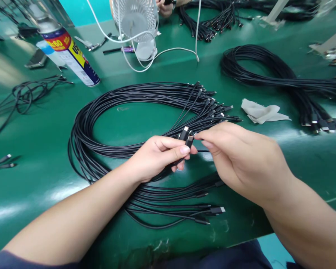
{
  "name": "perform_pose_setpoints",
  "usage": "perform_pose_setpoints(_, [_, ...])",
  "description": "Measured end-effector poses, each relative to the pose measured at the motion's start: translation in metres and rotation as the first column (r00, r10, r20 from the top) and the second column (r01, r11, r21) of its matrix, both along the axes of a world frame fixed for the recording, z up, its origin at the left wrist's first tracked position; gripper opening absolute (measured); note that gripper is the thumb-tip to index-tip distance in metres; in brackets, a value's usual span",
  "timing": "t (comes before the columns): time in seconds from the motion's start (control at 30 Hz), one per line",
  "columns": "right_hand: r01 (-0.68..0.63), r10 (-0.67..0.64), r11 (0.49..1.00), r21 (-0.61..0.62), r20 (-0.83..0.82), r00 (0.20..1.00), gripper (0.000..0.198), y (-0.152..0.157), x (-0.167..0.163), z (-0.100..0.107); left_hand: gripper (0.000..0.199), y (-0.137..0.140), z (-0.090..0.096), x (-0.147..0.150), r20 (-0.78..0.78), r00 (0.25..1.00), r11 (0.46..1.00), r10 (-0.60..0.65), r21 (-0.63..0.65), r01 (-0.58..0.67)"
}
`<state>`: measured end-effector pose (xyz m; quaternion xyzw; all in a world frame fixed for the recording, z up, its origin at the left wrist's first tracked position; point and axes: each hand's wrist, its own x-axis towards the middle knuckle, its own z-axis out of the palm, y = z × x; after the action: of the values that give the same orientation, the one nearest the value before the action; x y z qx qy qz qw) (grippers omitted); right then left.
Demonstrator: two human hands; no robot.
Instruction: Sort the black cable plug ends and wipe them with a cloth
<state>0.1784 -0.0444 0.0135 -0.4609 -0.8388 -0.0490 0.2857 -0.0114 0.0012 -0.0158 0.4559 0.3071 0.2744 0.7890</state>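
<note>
My left hand (pixel 165 151) is closed round several black USB cables, their plugs (pixel 188 141) poking up between thumb and fingers with bare metal tips. Close beside them, my right hand (pixel 240 157) is pinched, its thumb and index fingertip at the metal end of one plug. Whatever lies between those fingertips is too small to make out. Under and behind both hands spreads a large looped bundle of black cables (pixel 84 123). One set of its ends fans out at the upper right, and other loose ends (pixel 217 210) lie nearer the table's front edge.
On the green table (pixel 39 149) a spray can (pixel 70 56) stands at the back left, near a white fan (pixel 136 20) with a white cord. A crumpled cloth (pixel 264 112) and another cable bundle (pixel 257 67) lie right. Another person's hand (pixel 165 9) shows at the back.
</note>
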Motion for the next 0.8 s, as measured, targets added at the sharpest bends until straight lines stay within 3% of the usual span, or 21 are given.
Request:
perform_pose_setpoints(0.27, [0.026,-0.034,0.994,0.103,0.08,0.996,0.028,-0.0022,-0.0058,0.0008,0.026,0.0,0.0029,0.0015,-0.009,1.0,1.0,-0.003,0.015,0.003])
perform_pose_setpoints(0.8, [0.049,-0.063,0.994,0.095,0.158,0.985,0.03,-0.0041,-0.0038,0.0042,0.029,-0.0007,0.0042,0.0028,-0.071,0.997,1.0,0.006,0.019,-0.005])
